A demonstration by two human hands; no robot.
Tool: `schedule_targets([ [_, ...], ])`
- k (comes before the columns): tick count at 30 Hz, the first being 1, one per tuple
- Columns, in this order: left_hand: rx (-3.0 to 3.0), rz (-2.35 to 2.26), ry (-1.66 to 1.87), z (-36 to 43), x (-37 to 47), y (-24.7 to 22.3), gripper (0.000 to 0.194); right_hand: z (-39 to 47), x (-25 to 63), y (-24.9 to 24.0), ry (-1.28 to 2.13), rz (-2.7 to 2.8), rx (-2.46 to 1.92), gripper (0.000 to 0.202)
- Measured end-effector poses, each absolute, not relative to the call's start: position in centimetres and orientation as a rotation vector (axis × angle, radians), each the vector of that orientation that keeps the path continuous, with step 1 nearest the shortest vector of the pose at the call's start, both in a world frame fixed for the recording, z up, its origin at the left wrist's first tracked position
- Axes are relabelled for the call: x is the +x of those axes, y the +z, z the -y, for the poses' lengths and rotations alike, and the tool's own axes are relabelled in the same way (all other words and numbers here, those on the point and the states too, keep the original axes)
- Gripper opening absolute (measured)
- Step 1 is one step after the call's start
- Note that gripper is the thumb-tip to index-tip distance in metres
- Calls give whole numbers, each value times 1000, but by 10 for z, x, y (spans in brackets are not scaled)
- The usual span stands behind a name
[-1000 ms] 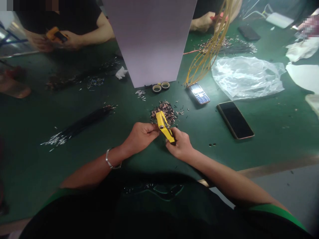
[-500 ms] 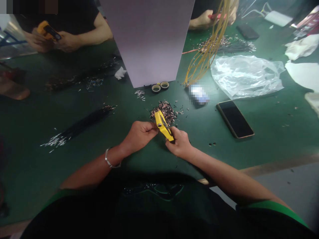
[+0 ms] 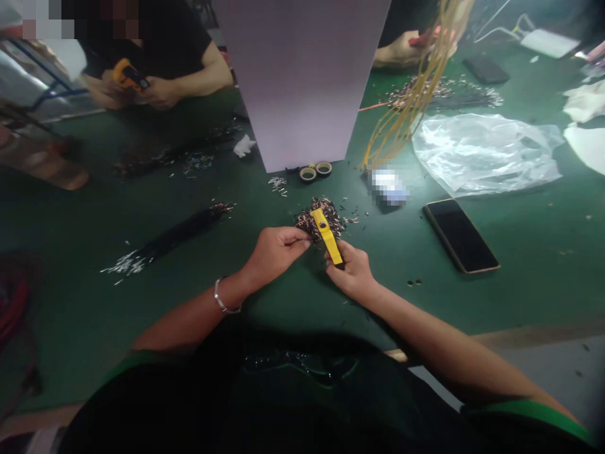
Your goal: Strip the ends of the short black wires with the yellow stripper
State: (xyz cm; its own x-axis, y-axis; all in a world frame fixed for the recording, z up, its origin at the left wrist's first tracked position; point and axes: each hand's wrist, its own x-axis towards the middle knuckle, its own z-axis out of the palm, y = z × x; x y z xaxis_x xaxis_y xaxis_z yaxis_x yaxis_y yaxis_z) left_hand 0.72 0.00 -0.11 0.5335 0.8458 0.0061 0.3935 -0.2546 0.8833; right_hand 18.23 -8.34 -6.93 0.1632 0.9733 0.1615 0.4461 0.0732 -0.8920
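My right hand [image 3: 352, 270] is closed round a yellow hand tool [image 3: 328, 236], whose head lies over a pile of short black and copper-tipped pieces [image 3: 334, 217]. Just left of the tool, my left hand [image 3: 278, 252] is pinched, its fingertips at the edge of the pile; what it holds, if anything, is too small to make out. A bundle of black wires [image 3: 174, 236] with pale and coppery ends lies on the green table to the left.
Beyond the pile stand two tape rolls [image 3: 308, 174] and a tall pale panel [image 3: 307, 94]. A phone [image 3: 460, 236], a clear plastic bag [image 3: 486, 151] and yellow wires [image 3: 401, 107] are at the right. Across the table, a person's hands hold an orange tool [image 3: 128, 75].
The camera view has shifted, so the scene sits further right and slightly lower. The yellow tool has turned more upright and its head is a little apart from my left fingertips.
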Motion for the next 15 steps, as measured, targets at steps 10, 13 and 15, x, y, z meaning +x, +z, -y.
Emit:
schedule_targets([
  [10,1873,-1098,726,-8,0,11,12,84,214,-42,1529,1000,-1204,36],
  [13,1951,-1094,742,-12,-2,10,13,84,222,-40,1630,1025,-1168,43],
  [15,2007,-1085,745,-16,-3,9,13,85,224,-39,1705,1054,-1136,46],
])
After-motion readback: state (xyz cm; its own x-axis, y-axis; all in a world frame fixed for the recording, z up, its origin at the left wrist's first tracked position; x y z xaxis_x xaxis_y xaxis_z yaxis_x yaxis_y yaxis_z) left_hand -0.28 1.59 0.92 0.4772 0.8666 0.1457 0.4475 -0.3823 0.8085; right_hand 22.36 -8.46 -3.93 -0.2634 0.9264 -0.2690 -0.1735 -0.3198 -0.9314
